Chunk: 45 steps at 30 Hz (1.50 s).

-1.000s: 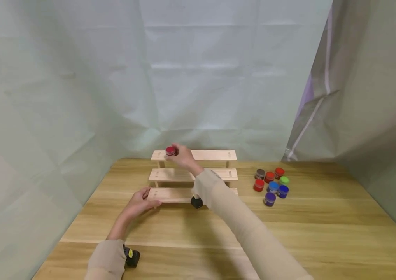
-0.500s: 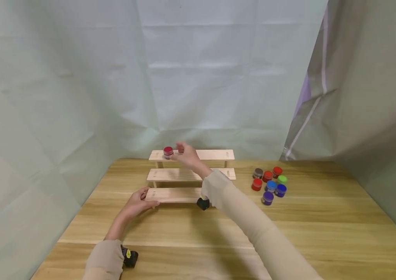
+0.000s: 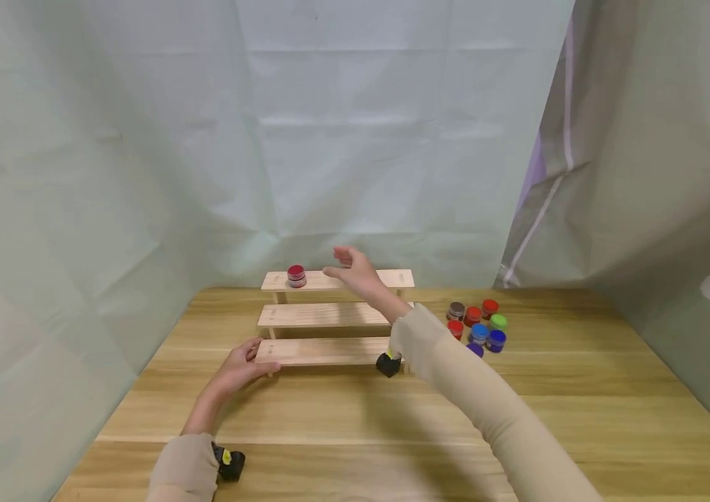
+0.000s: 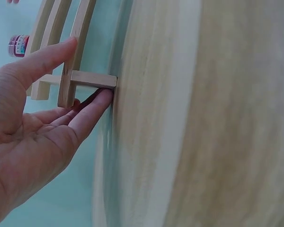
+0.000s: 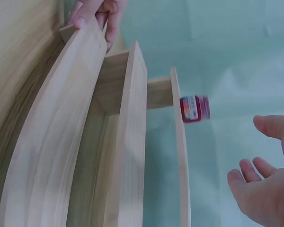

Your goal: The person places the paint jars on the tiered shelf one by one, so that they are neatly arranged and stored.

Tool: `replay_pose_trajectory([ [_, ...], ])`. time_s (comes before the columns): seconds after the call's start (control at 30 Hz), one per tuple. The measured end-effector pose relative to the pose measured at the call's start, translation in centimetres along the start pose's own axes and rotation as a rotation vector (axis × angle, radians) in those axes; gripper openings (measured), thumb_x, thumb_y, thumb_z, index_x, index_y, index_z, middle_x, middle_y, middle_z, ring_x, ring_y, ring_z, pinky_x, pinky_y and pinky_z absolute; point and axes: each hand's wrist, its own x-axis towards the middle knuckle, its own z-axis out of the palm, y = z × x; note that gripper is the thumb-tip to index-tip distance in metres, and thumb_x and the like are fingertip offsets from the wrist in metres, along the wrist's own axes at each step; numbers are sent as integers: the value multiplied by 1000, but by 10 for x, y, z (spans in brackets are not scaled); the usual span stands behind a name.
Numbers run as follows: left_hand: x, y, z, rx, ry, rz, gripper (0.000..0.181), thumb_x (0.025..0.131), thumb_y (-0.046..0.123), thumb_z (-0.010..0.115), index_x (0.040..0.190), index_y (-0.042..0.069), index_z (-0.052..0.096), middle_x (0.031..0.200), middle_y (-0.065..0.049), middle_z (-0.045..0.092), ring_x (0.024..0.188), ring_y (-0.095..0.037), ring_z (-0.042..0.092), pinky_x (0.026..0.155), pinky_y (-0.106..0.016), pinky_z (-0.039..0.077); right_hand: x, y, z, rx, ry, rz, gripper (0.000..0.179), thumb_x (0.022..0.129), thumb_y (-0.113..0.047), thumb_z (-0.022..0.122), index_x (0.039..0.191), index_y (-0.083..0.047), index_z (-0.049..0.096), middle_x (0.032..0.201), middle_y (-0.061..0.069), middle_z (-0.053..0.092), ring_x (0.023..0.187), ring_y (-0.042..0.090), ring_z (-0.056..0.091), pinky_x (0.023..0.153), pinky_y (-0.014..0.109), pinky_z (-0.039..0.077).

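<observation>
Head view: a red jar (image 3: 296, 279) stands near the left end of the rack's top shelf (image 3: 370, 278); the empty right hand (image 3: 361, 274), thumb parted from fingers, hovers apart from it. Left wrist view: the left hand (image 4: 42, 123) grips the lowest shelf (image 4: 66, 90) by its end. Right wrist view: placing this jar looks finished; next likely calls for drawing back without brushing it.

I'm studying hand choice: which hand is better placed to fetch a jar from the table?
Likely the right hand: it holds nothing, and the jars on the table lie on its side, while the left hand grips the lowest shelf.
</observation>
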Motion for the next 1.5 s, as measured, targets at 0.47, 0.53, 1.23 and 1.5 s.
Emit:
replay_pose_trajectory([
  [0.47, 1, 2, -1, -15, 2, 12, 92, 90, 19, 70, 151, -14, 8, 154, -40, 17, 143, -50, 24, 113, -54, 35, -33, 34, -48, 10, 126, -88, 52, 95, -17, 64, 142, -5, 46, 146, 15, 50, 138, 29, 44, 114, 41, 38],
  [0.53, 1, 1, 1, -23, 2, 10, 92, 90, 19, 70, 151, -13, 8, 154, -39, 18, 143, -49, 26, 113, -53, 36, -41, 39, -57, 23, 139, -73, 51, 96, -18, 62, 142, -5, 46, 147, 15, 49, 138, 30, 43, 115, 41, 38],
  [1.23, 3, 3, -3, -16, -16, 15, 92, 89, 19, 70, 150, -15, 10, 153, -40, 19, 142, -50, 26, 113, -54, 34, -92, 89, -119, 32, 301, 98, 49, 96, -20, 62, 141, -4, 47, 145, 20, 49, 136, 32, 46, 111, 42, 42],
  [1.5, 4, 0, -5, -3, -32, 23, 93, 89, 20, 70, 150, -15, 10, 153, -40, 20, 142, -50, 27, 113, -54, 35, -116, 116, -137, -19, 336, 163, 49, 97, -22, 61, 140, -3, 47, 139, 19, 55, 120, 17, 57, 87, 5, 44],
])
